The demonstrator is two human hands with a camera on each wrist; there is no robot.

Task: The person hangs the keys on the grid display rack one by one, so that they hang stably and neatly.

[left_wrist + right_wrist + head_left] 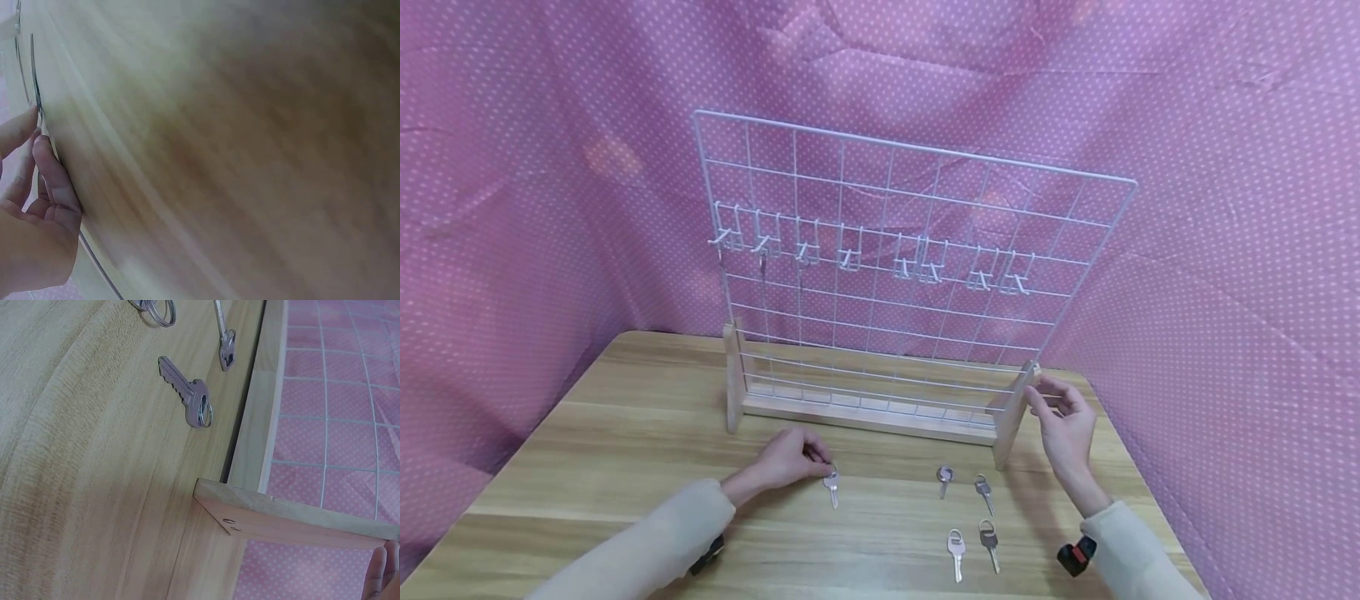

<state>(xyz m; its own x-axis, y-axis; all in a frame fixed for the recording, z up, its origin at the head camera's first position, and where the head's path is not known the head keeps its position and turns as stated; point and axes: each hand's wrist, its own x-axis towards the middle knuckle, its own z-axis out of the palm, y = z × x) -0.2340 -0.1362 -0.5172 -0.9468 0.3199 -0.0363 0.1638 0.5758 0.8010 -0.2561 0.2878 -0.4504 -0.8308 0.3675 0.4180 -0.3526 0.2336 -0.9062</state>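
In the head view my left hand [792,458] pinches a silver key [831,483] by its head, close over the table in front of the rack. The left wrist view shows thumb and fingertips [47,150] meeting at the key's thin edge. My right hand [1066,421] is at the right wooden upright [1013,417] of the rack, its fingertips against the upright's upper outer side. Only a few straight fingers [377,572] show in the right wrist view, right at the upright's end. Above stands the white wire grid [880,292], with a row of hooks [850,258].
Several keys with rings lie on the table [625,467] at the right front, among them one key [955,546] nearest the front and another [983,487] near the upright. Ringed items hang from the leftmost hooks [763,246]. Pink dotted cloth [1225,250] surrounds the table.
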